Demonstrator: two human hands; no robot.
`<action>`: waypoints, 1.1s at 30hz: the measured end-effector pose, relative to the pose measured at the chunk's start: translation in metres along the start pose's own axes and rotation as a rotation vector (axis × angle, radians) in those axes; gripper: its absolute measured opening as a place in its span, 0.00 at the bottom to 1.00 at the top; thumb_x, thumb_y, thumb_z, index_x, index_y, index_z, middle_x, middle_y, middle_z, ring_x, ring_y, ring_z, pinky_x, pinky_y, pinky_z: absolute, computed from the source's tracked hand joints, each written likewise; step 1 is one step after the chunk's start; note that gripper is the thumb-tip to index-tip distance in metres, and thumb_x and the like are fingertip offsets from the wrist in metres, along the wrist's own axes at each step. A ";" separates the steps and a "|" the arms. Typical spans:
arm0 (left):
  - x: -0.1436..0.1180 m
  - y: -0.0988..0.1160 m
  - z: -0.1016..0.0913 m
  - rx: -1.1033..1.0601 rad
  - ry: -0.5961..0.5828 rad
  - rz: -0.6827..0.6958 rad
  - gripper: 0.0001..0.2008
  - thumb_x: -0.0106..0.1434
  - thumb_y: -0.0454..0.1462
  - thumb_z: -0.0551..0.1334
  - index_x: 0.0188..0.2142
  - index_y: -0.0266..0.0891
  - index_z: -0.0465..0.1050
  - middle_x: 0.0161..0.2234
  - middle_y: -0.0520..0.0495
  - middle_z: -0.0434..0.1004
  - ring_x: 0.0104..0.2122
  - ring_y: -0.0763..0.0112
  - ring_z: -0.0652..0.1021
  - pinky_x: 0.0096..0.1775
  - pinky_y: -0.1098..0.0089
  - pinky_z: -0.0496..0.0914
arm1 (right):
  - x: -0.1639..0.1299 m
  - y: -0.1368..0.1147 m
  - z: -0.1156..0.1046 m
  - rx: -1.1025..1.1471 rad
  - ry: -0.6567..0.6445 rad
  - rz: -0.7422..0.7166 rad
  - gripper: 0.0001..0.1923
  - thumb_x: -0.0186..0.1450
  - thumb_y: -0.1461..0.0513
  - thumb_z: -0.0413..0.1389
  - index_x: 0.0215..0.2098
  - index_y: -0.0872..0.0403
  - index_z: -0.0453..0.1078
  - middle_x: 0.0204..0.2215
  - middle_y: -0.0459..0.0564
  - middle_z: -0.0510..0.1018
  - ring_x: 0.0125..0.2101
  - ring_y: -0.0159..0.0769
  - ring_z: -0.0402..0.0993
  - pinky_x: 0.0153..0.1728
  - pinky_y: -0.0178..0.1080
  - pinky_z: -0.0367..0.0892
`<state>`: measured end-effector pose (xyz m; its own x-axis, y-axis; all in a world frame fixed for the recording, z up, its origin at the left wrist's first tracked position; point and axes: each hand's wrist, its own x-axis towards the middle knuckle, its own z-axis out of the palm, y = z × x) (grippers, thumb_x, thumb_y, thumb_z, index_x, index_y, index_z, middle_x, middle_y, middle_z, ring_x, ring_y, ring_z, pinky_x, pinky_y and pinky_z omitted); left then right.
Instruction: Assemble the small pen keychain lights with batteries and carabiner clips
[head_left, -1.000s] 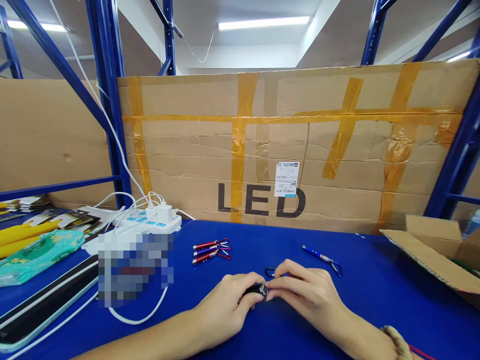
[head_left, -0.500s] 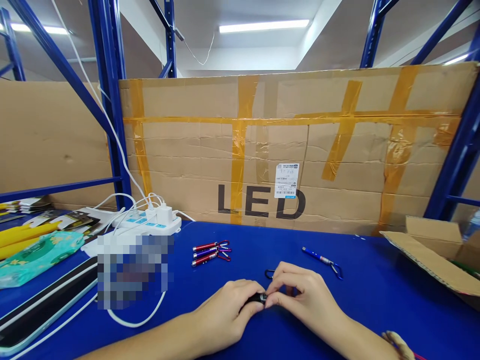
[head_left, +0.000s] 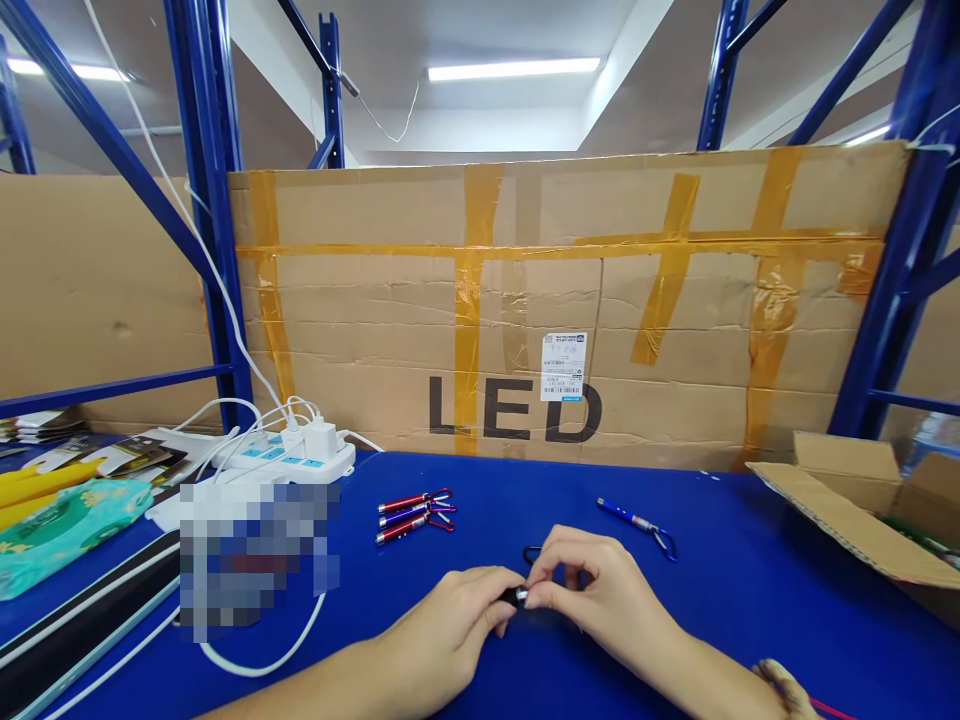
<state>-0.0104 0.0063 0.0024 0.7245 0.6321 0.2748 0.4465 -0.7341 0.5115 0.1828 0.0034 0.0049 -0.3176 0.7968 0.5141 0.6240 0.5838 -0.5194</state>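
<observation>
Black torch: I see a small black keychain torch (head_left: 515,596) pinched between both hands, low over the blue table (head_left: 750,600), centre of view.
Left hand: left hand (head_left: 450,630) closed around the torch body from the left; fingers curled over it, so most of the barrel is hidden from me.
Right hand: right hand (head_left: 600,595) has thumb and fingertips pressed together on the torch's right end, touching the left hand's fingers.
Clip: a dark carabiner loop (head_left: 531,552) shows just behind the right hand's fingers; I cannot tell if it is attached to the torch.
Surface: 3 red torches (head_left: 412,512) lie side by side just beyond the left hand; 1 blue torch (head_left: 634,523) lies apart, beyond the right hand.
Left side: white power strip (head_left: 292,455) with plugged chargers, a white cable (head_left: 255,655) looping forward, a teal packet (head_left: 67,525).
Room: taped cardboard sheet (head_left: 562,300) marked LED stands along the table's far edge, between blue rack uprights (head_left: 206,200); ceiling strip light on.
Container: open cardboard box (head_left: 862,510) at far right; a green item shows inside, too hidden to name.
</observation>
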 end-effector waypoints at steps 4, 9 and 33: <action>0.000 0.001 -0.001 -0.050 0.009 -0.013 0.10 0.65 0.32 0.49 0.40 0.42 0.66 0.30 0.53 0.71 0.30 0.73 0.72 0.35 0.76 0.64 | 0.001 -0.001 -0.001 -0.028 0.001 0.008 0.06 0.53 0.58 0.63 0.22 0.52 0.75 0.21 0.43 0.74 0.20 0.28 0.67 0.21 0.30 0.59; -0.003 0.005 -0.004 -0.179 -0.002 -0.057 0.05 0.64 0.32 0.49 0.38 0.40 0.61 0.31 0.52 0.72 0.32 0.73 0.73 0.36 0.75 0.64 | 0.000 -0.003 -0.008 -0.078 -0.046 -0.086 0.07 0.55 0.58 0.62 0.22 0.52 0.74 0.22 0.43 0.75 0.23 0.28 0.70 0.23 0.30 0.60; -0.005 0.003 -0.003 0.079 0.162 0.178 0.10 0.65 0.31 0.48 0.41 0.40 0.65 0.36 0.46 0.74 0.36 0.68 0.73 0.41 0.70 0.66 | -0.007 -0.030 0.007 0.685 -0.418 0.410 0.29 0.54 0.37 0.48 0.20 0.54 0.59 0.07 0.35 0.56 0.06 0.22 0.52 0.07 0.26 0.46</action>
<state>-0.0142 0.0015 0.0054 0.7046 0.5182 0.4848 0.3641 -0.8504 0.3798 0.1617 -0.0182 0.0121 -0.4810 0.8765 -0.0215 0.2253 0.0999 -0.9692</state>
